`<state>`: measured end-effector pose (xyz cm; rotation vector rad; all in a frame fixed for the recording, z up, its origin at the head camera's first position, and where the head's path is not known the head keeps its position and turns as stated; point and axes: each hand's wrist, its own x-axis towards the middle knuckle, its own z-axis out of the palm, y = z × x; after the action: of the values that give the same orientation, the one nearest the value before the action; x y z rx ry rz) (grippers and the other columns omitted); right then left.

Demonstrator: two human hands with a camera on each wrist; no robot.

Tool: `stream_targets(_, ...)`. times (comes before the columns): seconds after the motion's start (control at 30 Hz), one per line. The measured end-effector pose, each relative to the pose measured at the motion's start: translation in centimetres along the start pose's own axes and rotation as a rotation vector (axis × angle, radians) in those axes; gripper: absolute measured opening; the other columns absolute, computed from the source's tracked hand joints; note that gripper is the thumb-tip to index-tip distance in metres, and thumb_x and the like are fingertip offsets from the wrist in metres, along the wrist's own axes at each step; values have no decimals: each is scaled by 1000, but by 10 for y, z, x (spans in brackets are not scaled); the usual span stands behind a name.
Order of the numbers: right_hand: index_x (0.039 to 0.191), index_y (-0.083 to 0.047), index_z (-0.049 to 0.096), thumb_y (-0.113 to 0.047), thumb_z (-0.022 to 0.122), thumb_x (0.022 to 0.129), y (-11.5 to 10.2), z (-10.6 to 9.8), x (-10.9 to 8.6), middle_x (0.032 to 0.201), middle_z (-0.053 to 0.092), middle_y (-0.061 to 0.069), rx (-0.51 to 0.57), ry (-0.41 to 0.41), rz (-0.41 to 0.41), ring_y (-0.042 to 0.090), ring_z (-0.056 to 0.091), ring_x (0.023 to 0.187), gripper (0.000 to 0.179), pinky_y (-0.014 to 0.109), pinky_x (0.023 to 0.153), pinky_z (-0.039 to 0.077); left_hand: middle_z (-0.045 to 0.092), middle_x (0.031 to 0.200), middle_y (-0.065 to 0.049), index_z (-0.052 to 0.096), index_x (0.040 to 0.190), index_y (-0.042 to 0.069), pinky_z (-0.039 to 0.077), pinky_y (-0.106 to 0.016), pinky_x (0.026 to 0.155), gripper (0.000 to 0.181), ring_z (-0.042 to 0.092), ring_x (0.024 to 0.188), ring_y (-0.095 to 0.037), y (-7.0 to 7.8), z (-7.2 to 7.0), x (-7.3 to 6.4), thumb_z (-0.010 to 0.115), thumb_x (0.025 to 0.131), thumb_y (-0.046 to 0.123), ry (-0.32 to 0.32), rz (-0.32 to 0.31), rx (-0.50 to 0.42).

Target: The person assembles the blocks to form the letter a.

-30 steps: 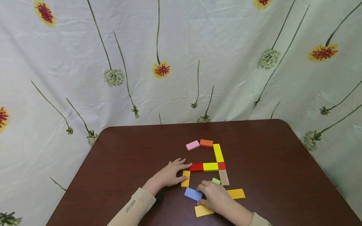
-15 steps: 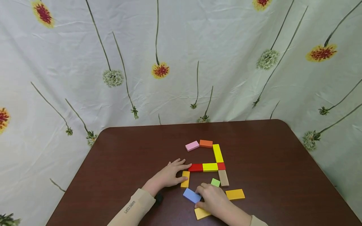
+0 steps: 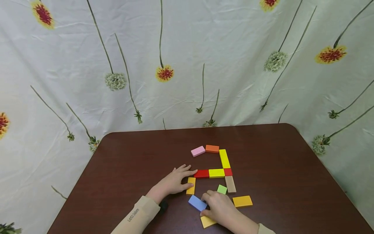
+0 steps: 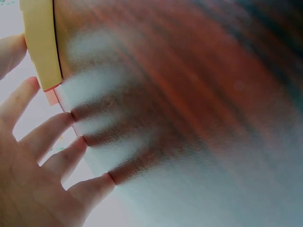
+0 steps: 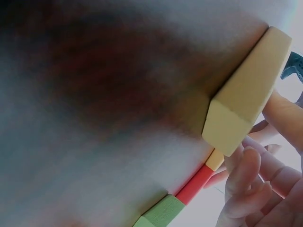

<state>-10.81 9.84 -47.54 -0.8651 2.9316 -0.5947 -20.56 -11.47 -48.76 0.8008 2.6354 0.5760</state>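
My left hand (image 3: 172, 181) rests spread on the table. Its index fingertip meets the end of a red block (image 3: 202, 174), and its thumb lies on an orange-yellow block (image 3: 191, 186). In the left wrist view a yellow-looking block (image 4: 41, 42) stands by the thumb and index tip. My right hand (image 3: 219, 206) pinches the right end of a blue block (image 3: 197, 203) between curled fingers and thumb. Beneath that hand lies a pale yellow block (image 3: 207, 222), partly covered; it fills the front of the right wrist view, hiding the blue block there.
A yellow block (image 3: 216, 173), a small red block (image 3: 228, 172), a taller yellow block (image 3: 224, 159) and a tan block (image 3: 230, 184) adjoin the row. Pink (image 3: 198, 151) and orange (image 3: 212, 149) blocks lie behind. A green block (image 3: 222, 189) and another orange-yellow block (image 3: 242, 201) flank the right hand.
The blue block has turned a little and shifted slightly left, with my right hand at its end. The pale yellow block has tilted slightly. My left hand stays in place.
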Motion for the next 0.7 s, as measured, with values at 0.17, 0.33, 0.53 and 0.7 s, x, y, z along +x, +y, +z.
stream_targets(0.17, 91, -12, 70, -35, 87, 72, 0, 0, 0, 82, 64, -5, 9, -3, 1, 1, 51, 66, 35, 20, 56, 45, 41, 154, -16, 49, 147, 22, 23, -67, 114, 57, 29, 147, -40, 1, -1, 0, 65, 93, 36, 0, 7, -8)
stream_targets(0.33, 92, -12, 71, -35, 87, 72, 0, 0, 1, 82, 64, -5, 13, -3, -4, 1, 52, 66, 35, 20, 56, 45, 41, 154, -16, 49, 146, 22, 23, -68, 114, 57, 29, 147, -40, 1, -1, 0, 65, 93, 35, 1, 10, -13)
stream_targets(0.53, 94, -12, 71, -36, 86, 73, -1, 0, 2, 83, 65, -5, 2, -14, -3, 2, 55, 68, 36, 21, 57, 47, 42, 154, -16, 49, 146, 21, 23, -68, 114, 58, 29, 146, -41, 1, -2, 0, 66, 93, 35, -1, 7, -11)
stream_targets(0.7, 97, -11, 71, -37, 85, 74, -2, -2, 1, 84, 65, -5, 0, -17, -4, 2, 54, 69, 38, 21, 58, 46, 42, 154, -16, 50, 146, 21, 22, -68, 114, 57, 29, 147, -41, -1, -1, 0, 66, 93, 35, 6, 18, -18)
